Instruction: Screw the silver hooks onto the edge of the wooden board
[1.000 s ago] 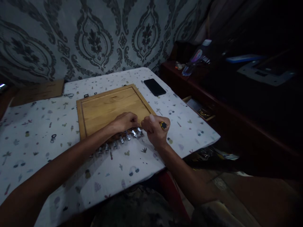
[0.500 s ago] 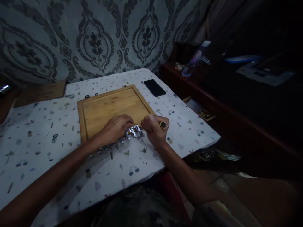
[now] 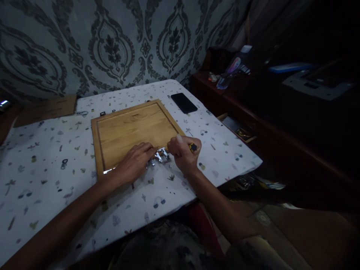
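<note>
A wooden board (image 3: 135, 127) with a raised frame lies flat on the table. Along its near edge runs a shiny metal hook rack (image 3: 160, 155), its hooks pointing towards me. My left hand (image 3: 136, 161) lies over the rack's middle and holds it against the edge; its thumb is mostly hidden. At the board's near right corner my right hand (image 3: 184, 153) is closed in a fist round a screwdriver (image 3: 192, 147). Only the black and yellow handle end shows, with the shaft hidden by the fingers and the rack's right end beside it.
A black phone (image 3: 184, 103) rests right of the board on the patterned tablecloth (image 3: 174, 202). Cardboard (image 3: 46, 110) lies at the back left. Past the table's right edge, an open drawer (image 3: 237, 129) juts from a dark red cabinet, with a plastic bottle (image 3: 232, 69) on top.
My left hand has shifted slightly down and left along the rack, its fingers flatter, and now covers more hooks. A shiny strip at the rack's left end has come into view. My right hand keeps its place.
</note>
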Available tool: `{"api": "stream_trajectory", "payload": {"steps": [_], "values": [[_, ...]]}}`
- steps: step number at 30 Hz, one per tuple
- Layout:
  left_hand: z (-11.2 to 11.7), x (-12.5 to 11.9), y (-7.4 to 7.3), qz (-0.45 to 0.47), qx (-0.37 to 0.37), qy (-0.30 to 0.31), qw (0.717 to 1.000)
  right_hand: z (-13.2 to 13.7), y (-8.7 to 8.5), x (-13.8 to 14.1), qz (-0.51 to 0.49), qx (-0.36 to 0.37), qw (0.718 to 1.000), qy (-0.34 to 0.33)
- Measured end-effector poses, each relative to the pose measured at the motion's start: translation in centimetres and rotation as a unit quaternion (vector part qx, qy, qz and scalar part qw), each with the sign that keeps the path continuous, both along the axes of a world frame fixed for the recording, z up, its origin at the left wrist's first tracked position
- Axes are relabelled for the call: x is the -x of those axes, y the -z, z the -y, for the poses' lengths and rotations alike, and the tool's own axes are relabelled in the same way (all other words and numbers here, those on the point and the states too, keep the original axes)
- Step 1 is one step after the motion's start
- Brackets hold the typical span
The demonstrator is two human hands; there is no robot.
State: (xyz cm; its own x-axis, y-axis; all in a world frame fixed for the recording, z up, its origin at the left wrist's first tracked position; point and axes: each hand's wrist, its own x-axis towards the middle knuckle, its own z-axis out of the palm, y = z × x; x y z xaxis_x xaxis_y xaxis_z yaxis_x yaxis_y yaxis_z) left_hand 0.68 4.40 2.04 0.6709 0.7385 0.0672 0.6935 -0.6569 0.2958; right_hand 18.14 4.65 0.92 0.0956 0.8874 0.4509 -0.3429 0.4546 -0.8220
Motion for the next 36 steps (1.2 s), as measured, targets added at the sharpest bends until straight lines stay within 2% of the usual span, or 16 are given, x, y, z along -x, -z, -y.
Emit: {"api": "stream_trajectory", "payload": {"steps": [9,19,26,31,36], "values": [[-0.5,0.0,0.1,0.002,0.014,0.009,1.0,0.1,0.1,0.0,0.031,0.003,0.999,0.013],[0.3,-0.6,-0.5,-0.068,-0.01,0.004,0.998,0.1,0.0,0.1,0.012,-0.015,1.0,0.012],[0.7,-1.4,-0.9,-0.103,-0.024,-0.015,0.994,0.1,-0.2,0.3,-0.002,0.002,1.0,0.011],[0.8,-1.8,-1.3,-0.095,-0.044,-0.03,0.994,0.1,-0.3,0.4,-0.018,-0.008,1.0,0.007],[1.1,-3.1,-0.9,-0.089,-0.059,-0.067,0.992,0.2,-0.4,0.3,-0.009,0.004,1.0,0.008]]}}
